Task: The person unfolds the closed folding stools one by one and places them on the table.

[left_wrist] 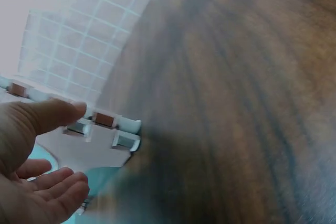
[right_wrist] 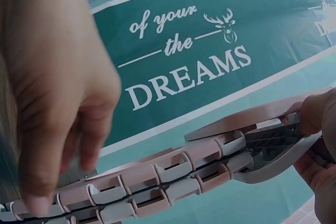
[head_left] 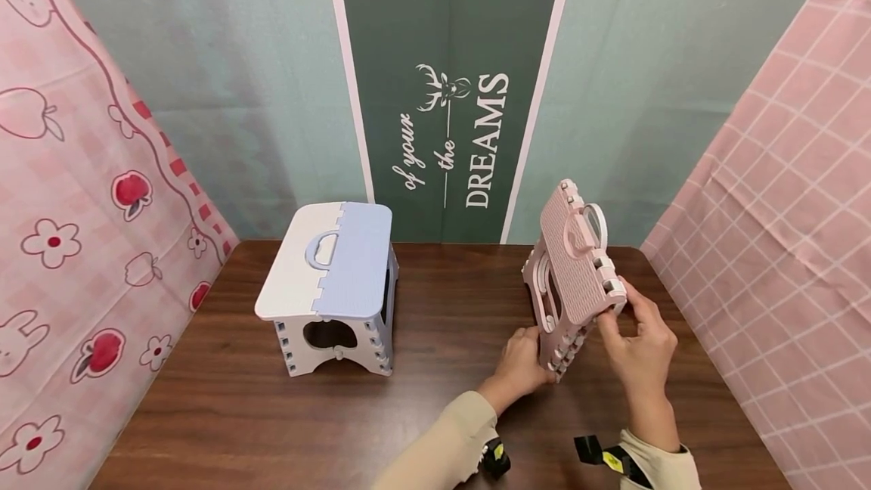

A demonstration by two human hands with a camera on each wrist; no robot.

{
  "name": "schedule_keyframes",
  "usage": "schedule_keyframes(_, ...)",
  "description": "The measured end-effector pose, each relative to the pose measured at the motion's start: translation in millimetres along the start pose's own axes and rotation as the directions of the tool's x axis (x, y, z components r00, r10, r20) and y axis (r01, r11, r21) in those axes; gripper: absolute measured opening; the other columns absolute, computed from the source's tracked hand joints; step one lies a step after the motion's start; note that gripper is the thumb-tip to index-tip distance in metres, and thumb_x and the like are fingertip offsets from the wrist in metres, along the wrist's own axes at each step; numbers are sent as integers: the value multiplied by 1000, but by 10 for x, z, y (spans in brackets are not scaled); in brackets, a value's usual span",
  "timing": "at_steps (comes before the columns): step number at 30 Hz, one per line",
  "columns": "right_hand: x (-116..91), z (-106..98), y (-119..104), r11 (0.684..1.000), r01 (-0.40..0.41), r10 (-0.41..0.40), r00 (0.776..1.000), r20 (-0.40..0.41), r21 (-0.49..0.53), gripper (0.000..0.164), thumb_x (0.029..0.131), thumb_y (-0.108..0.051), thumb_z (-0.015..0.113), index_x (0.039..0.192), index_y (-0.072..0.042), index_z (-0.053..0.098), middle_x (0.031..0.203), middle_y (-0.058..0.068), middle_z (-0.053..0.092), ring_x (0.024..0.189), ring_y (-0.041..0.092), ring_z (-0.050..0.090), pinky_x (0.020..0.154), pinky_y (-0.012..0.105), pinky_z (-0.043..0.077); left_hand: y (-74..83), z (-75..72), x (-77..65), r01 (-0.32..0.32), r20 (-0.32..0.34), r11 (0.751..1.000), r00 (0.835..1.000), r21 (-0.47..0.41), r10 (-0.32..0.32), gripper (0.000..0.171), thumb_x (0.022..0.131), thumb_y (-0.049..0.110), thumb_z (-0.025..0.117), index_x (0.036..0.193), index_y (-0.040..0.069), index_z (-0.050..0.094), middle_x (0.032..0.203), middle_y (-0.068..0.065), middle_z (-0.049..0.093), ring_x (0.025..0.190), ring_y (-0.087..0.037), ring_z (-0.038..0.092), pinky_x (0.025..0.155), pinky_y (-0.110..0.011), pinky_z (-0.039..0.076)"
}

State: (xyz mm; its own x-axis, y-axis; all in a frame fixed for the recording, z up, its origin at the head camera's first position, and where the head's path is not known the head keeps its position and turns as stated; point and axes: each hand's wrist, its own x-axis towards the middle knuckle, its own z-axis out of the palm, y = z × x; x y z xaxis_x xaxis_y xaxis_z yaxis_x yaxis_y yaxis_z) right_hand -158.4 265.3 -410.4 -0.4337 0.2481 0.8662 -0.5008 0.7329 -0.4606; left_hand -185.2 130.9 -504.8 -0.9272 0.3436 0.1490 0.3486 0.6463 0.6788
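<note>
A pink and white folding step stool [head_left: 574, 271] stands partly folded at the right of the table, its two top halves tipped together and its loop handles sticking up. My right hand [head_left: 640, 342] grips the near end of the top, thumb on one side and fingers on the other; the right wrist view shows this hand [right_wrist: 320, 145] at the end of the hinged panels. Low down, my left hand [head_left: 520, 369] holds the stool's leg panel. In the left wrist view its thumb [left_wrist: 58, 115] lies along the hinged edge, with the other fingers curled below.
A white and blue folding step stool [head_left: 327, 263] stands unfolded at the left of the brown wooden table [head_left: 449, 301]. A green printed cloth [head_left: 449, 21] hangs behind, with pink cloths at the left [head_left: 88, 248] and right [head_left: 782, 210].
</note>
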Motion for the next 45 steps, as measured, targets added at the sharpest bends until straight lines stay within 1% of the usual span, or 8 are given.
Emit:
schedule_keyframes(4, 1, 4, -8, 1000, 8, -8, 1000, 12, 2, 38, 68, 6, 60, 105, 10, 65, 96, 25, 65, 88, -8, 52, 75, 9, 38, 25, -72, -6, -34, -31, 999, 999, -30, 34, 79, 56, 25, 89, 125, 9, 54, 107, -1, 55, 94, -15, 57, 78, -23, 45)
schedule_keyframes(7, -4, 12, -22, 1000, 10, -10, 1000, 17, 8, 38, 68, 6, 60, 105, 10, 65, 95, 25, 65, 89, -8, 53, 75, 9, 38, 9, -85, -8, -113, -71, 991, 992, -69, 108, 77, 61, 26, 87, 127, 9, 52, 112, -2, 55, 98, -14, 56, 81, -22, 44)
schedule_keyframes(13, -3, 32, -48, 1000, 2, -2, 1000, 9, 18, 38, 67, 9, 59, 104, 10, 65, 95, 25, 65, 88, -7, 53, 76, 9, 39, -65, -80, 37, -332, -148, 932, 939, -148, 310, 72, 66, 27, 85, 126, 7, 51, 113, -5, 57, 102, -16, 56, 85, -17, 40)
schedule_keyframes(18, -2, 57, -59, 1000, -3, 3, 1000, -1, 29, 37, 67, 10, 59, 104, 12, 65, 94, 27, 64, 88, -7, 53, 75, 10, 39, -124, -62, 117, -424, -181, 881, 902, -209, 391, 64, 66, 18, 85, 120, 5, 54, 110, -6, 61, 100, -14, 58, 81, -19, 44)
schedule_keyframes(26, 29, 59, -174, 999, -8, 8, 1000, -13, 38, 36, 66, 13, 57, 102, 15, 63, 92, 30, 63, 86, -7, 53, 73, 10, 39, -123, -10, 144, -361, -155, 914, 929, -182, 336, 60, 63, 12, 83, 116, 10, 53, 103, -1, 63, 96, -9, 59, 80, -11, 39)
schedule_keyframes(31, -10, 64, -101, 999, -18, 18, 1000, -15, 31, 37, 65, 12, 59, 102, 14, 64, 93, 28, 63, 84, -7, 53, 73, 8, 38, -118, 2, 128, -352, -158, 921, 932, -167, 327, 64, 62, 12, 84, 117, 11, 53, 103, 0, 63, 96, -11, 60, 80, -11, 39)
schedule_keyframes(36, -37, 33, -35, 998, -28, 25, 998, 51, 63, 42, 66, 14, 62, 108, 11, 63, 97, 26, 63, 87, -5, 54, 75, 11, 40, -128, -4, 121, -329, -139, 931, 941, -157, 309, 65, 62, 13, 84, 119, 11, 53, 103, 1, 63, 95, -9, 59, 80, -11, 39)
schedule_keyframes(45, -144, -161, 68, 978, -128, 77, 956, 283, 167, 63, 56, 25, 66, 117, 18, 50, 111, -13, 54, 97, -1, 51, 82, 13, 37, -134, 35, 121, -388, -184, 915, 913, -116, 364, 69, 60, 13, 85, 120, 9, 51, 103, -2, 61, 94, -12, 60, 80, -11, 39)
